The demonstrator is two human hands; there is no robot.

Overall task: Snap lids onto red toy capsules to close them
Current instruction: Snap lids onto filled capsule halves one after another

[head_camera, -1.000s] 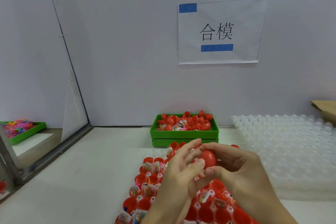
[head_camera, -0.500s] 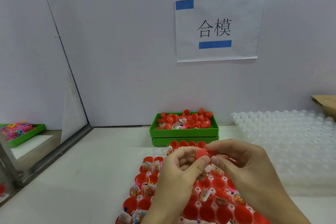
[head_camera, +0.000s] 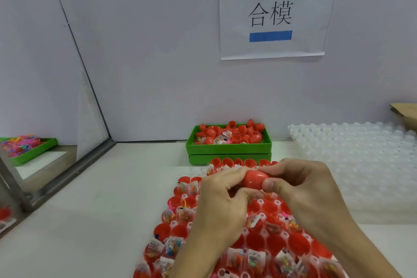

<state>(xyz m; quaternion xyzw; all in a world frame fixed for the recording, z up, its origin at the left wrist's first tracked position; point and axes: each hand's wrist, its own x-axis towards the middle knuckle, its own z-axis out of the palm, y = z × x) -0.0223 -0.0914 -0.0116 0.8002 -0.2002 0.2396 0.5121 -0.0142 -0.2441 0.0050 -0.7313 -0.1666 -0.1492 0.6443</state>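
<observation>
Red capsule (head_camera: 254, 179) held up between both hands, just above the far end of the tray of open halves (head_camera: 268, 236), long axis lying roughly left to right. Left hand (head_camera: 222, 204) curled round the left end, thumb underneath, fingers wrapped over the top. Right hand (head_camera: 303, 189) pinching the right end, thumb in front, fingers behind. Looks like both halves are together already, can't tell if the seam has clicked, so probably just needs a squeeze along that axis, hands pushing toward each other. Both hands equally close, no reach needed. Below: lots of open red halves with little bagged toys inside. Further back, green bin (head_camera: 229, 148) of loose halves, clear blister tray (head_camera: 361, 165) off to the right.
</observation>
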